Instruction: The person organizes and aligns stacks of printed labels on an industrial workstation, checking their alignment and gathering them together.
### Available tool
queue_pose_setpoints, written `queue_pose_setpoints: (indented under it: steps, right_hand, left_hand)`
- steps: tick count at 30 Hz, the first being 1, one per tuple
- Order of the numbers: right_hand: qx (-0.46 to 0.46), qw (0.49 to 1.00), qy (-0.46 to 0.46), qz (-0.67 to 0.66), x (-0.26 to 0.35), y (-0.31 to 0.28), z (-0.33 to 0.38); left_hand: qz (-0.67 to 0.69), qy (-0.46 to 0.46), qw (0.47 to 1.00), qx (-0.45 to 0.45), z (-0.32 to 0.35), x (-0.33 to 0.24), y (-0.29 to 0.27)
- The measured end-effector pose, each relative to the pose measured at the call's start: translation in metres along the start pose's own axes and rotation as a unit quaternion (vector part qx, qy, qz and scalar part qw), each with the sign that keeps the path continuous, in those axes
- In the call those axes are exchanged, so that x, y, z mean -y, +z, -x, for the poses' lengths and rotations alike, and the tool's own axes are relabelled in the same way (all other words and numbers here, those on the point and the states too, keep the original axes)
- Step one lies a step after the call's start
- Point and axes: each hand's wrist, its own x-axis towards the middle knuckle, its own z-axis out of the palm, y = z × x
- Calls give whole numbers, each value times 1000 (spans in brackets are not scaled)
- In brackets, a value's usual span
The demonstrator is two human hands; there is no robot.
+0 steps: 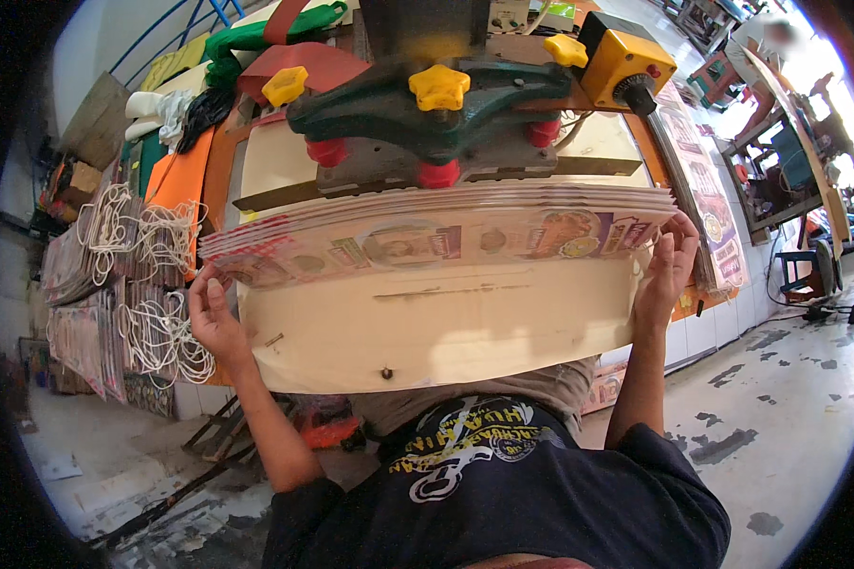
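Observation:
Across the cream-coloured work board point(427, 341) stands a wide stack of printed, glossy sheets point(399, 242), tilted with its layered edge upward. My left hand point(216, 308) grips its left end, thumb in front. At the other end my right hand point(669, 270) holds the stack's right edge with curled fingers. Just beyond the sheets is a dark green press head point(380, 119) with yellow star knobs point(439, 87) and red feet point(438, 173). A long metal bar point(275, 196) runs beneath it, close behind the stack's top edge; whether they touch I cannot tell.
Bundles of printed sheets with white cord handles point(166, 332) lie at left. A yellow control box point(626, 71) sits at the upper right, above another sheet stack point(707, 190). Small metal bits point(386, 374) lie on the board. Farther right are a blue stool point(797, 275) and a person point(769, 43).

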Motion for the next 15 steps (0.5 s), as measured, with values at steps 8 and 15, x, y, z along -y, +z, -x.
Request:
queue_pose_setpoints:
  steps: [8,15]
  right_hand:
    - [-9,999,-29,24,10,7,3]
    - [-3,1000,-21,18,12,7,4]
  left_hand:
    - [-4,19,1000,-19,0,1,2]
    - [7,13,1000,-15,0,2,-1]
